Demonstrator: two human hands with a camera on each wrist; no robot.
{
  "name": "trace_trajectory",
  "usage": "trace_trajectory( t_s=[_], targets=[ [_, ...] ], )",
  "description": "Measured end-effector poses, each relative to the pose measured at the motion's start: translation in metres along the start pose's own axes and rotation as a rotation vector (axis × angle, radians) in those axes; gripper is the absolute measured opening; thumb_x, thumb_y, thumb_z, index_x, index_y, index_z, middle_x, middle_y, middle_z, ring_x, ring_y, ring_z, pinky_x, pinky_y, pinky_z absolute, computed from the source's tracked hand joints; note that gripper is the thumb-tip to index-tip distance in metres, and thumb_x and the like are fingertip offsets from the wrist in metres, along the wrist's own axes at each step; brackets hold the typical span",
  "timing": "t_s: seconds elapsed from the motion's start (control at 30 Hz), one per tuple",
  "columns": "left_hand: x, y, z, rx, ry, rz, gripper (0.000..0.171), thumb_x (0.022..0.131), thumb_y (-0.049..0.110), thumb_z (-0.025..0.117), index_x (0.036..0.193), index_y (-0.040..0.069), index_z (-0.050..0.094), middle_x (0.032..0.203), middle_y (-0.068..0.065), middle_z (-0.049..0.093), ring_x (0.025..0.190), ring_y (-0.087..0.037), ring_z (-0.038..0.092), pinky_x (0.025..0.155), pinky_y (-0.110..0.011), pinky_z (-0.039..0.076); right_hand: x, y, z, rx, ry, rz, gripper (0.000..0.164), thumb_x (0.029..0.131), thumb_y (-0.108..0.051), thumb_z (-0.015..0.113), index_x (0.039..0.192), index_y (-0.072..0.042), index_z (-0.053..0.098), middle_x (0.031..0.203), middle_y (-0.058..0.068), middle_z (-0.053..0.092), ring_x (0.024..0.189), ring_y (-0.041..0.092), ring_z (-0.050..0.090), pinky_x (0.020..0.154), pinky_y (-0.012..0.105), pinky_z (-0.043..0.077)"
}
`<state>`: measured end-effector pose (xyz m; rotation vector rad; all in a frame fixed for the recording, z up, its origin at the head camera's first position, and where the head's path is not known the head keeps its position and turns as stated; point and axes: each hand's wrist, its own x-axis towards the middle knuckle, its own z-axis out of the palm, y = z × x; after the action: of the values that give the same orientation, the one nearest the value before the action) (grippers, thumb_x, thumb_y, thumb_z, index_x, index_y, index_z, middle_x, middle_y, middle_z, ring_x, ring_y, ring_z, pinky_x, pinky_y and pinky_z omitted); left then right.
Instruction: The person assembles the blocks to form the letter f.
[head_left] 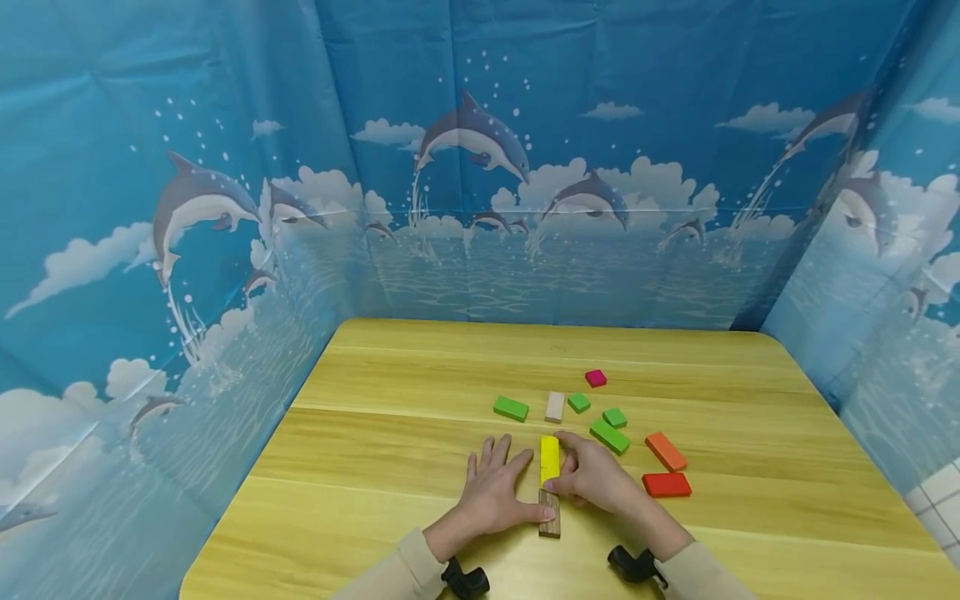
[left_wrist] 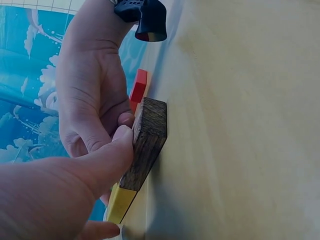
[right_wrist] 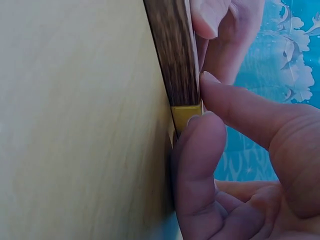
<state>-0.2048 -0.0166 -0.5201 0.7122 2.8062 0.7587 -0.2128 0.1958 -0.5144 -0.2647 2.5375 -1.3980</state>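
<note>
A yellow block (head_left: 549, 458) and a dark brown wooden block (head_left: 550, 527) lie end to end on the table, touching in the left and right wrist views. My right hand (head_left: 603, 482) holds the yellow block from its right side, index finger near the far end and thumb near the joint with the brown block. My left hand (head_left: 491, 497) lies to the left with fingers spread, its thumb resting on the brown block. In the left wrist view, that thumb touches the top face of the brown block (left_wrist: 146, 145).
Beyond the hands lie a pale block (head_left: 554, 407), several green blocks (head_left: 511, 408) and a small pink block (head_left: 596, 378). To the right are an orange block (head_left: 666, 451) and a red block (head_left: 667, 485). A dolphin-print curtain (head_left: 480, 267) surrounds the wooden table (head_left: 375, 467).
</note>
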Motion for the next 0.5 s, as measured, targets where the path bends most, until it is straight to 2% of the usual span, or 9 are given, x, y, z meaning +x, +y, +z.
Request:
trace_trajectory(
  t_s=[0.33, 0.5],
  targets=[
    [0.0016, -0.0064, 0.0031, -0.012, -0.012, 0.026, 0.092, 0.077, 0.071, 0.072, 0.154, 0.028, 0.044, 0.163, -0.021, 0.022, 0.149, -0.049, 0.008, 0.111, -0.073, 0.007, -0.0006, -0.0018, 0.0044, 0.010, 0.007, 0.021, 0.094, 0.079, -0.019, 0.088, 0.152, 0.006, 0.035, 0.068, 0.006, 0.061, 0.048, 0.021, 0.059, 0.046, 0.033, 0.048],
    [0.0008, -0.0083, 0.0051, -0.020, -0.013, 0.061, 0.082, 0.081, 0.070, 0.070, 0.152, 0.035, 0.048, 0.162, -0.023, 0.022, 0.148, -0.052, 0.006, 0.110, -0.075, 0.006, -0.0004, -0.0005, 0.0038, 0.023, 0.008, 0.034, 0.093, 0.079, -0.018, 0.088, 0.152, 0.006, 0.035, 0.071, 0.007, 0.062, 0.051, 0.022, 0.061, 0.050, 0.037, 0.053]
  ],
)
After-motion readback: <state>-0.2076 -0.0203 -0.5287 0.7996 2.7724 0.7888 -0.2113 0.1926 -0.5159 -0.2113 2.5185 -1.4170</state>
